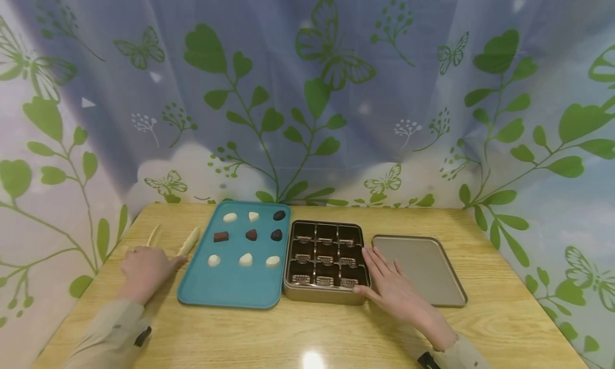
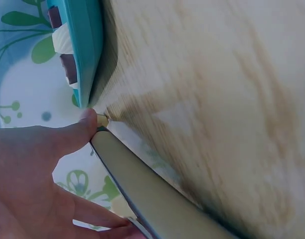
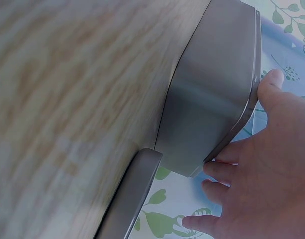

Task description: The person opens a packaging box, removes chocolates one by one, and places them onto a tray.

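At the left, my left hand (image 1: 146, 270) holds a pair of cream-gold tongs (image 1: 189, 242), thumb and fingers on its two spread arms. Nothing shows between the tips. Beside it lies a blue tray (image 1: 230, 294) bearing several white, brown and dark chocolates, such as a brown rectangular chocolate (image 1: 221, 236) and a white drop-shaped chocolate (image 1: 246, 259). A gold tin (image 1: 324, 296) with a dark brown compartment insert (image 1: 325, 258) stands right of the tray; no chocolates appear in its compartments. My right hand (image 3: 264, 167) rests against the tin's right rim with fingers extended.
A flat gold lid (image 1: 423, 267) lies on the wooden table (image 1: 230, 337) to the right of the tin, partly under my right hand. Behind and at both sides hangs a curtain (image 1: 288, 144) with green leaves and butterflies.
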Available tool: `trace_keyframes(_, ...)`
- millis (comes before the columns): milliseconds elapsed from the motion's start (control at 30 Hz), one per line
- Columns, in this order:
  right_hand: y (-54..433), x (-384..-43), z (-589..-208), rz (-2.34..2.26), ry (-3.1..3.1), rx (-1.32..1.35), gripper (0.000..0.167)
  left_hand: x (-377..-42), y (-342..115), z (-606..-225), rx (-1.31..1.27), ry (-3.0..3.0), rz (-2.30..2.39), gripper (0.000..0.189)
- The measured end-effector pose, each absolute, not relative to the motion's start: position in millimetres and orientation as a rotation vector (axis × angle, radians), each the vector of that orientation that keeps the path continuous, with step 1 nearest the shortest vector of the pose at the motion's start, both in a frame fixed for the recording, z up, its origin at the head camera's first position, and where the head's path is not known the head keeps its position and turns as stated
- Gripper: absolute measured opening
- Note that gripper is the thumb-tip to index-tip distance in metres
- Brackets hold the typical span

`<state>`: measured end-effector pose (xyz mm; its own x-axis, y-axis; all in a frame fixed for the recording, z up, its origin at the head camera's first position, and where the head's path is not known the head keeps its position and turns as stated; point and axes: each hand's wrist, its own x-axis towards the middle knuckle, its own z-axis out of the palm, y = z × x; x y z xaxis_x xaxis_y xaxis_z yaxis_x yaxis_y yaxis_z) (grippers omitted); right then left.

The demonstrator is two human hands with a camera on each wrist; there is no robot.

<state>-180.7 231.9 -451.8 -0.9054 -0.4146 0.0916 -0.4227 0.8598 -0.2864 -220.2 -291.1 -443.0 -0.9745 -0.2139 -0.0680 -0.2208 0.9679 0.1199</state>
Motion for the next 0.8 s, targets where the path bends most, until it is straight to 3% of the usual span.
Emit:
trace_keyframes(233, 230, -181, -451, 0.477, -3.005, 0.682, 0.089, -214, -285, -444, -0.341, 3.117, 0.159, 0.095)
trace_keyframes(667, 236, -183, -455, 0.512, -2.939, 0.711, 0.088, -206, -283, -436, -0.282, 3.029, 0.175, 0.086)
trace_keyframes(800, 235, -181, -451, 0.525, -2.940, 0.706, 0.088, -205, -283, -436, -0.313, 3.030, 0.186, 0.091)
